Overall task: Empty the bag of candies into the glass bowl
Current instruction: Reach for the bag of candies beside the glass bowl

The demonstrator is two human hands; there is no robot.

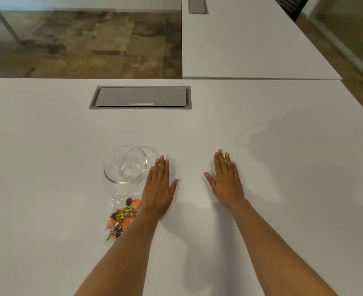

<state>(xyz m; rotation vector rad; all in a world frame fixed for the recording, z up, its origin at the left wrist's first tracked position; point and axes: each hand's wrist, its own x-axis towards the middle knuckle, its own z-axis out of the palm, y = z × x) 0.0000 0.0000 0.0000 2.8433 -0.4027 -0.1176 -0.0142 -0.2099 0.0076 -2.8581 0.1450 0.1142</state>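
Empty glass bowl (125,164) upright; clear candy bag (121,214) lies just beside it.

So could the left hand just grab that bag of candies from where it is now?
Probably yes. The left hand lies flat and empty on the table, and the bag of candies sits right beside its wrist, with nothing between them. The glass bowl stands farther out, clear of that path.
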